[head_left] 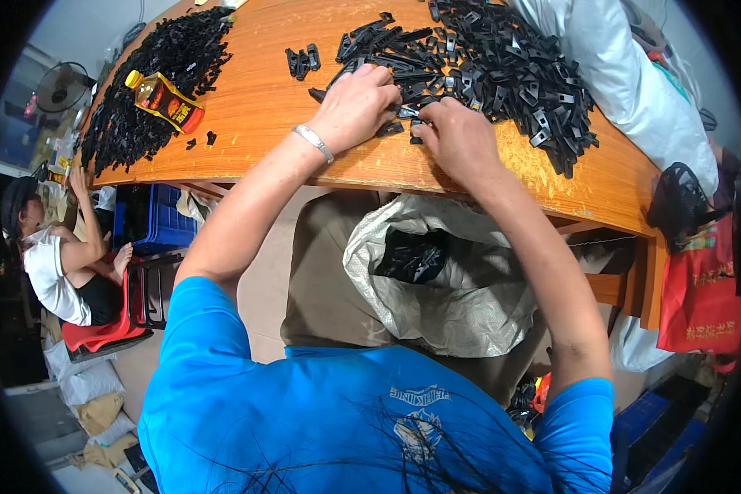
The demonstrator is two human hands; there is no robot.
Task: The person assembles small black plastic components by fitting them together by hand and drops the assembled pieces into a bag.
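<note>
Both my hands work close together at the near edge of a pile of small black plastic clip pieces [510,74]. My left hand [358,107] is closed with its fingers curled down, and whatever it may hold is hidden beneath them. Close by on the right, my right hand [461,140] pinches a small black plastic clip piece [417,138] between thumb and fingers. Between the fingertips lies a shiny clip piece [407,113]. Longer black strips [399,59] are heaped just beyond my left hand.
Another black heap [169,53] covers the wooden table's [280,123] left end, with a yellow-capped bottle [165,100] on it. An open white woven sack [469,309] hangs below the near edge. A seated person [58,272] is at far left, beside a blue crate [152,216].
</note>
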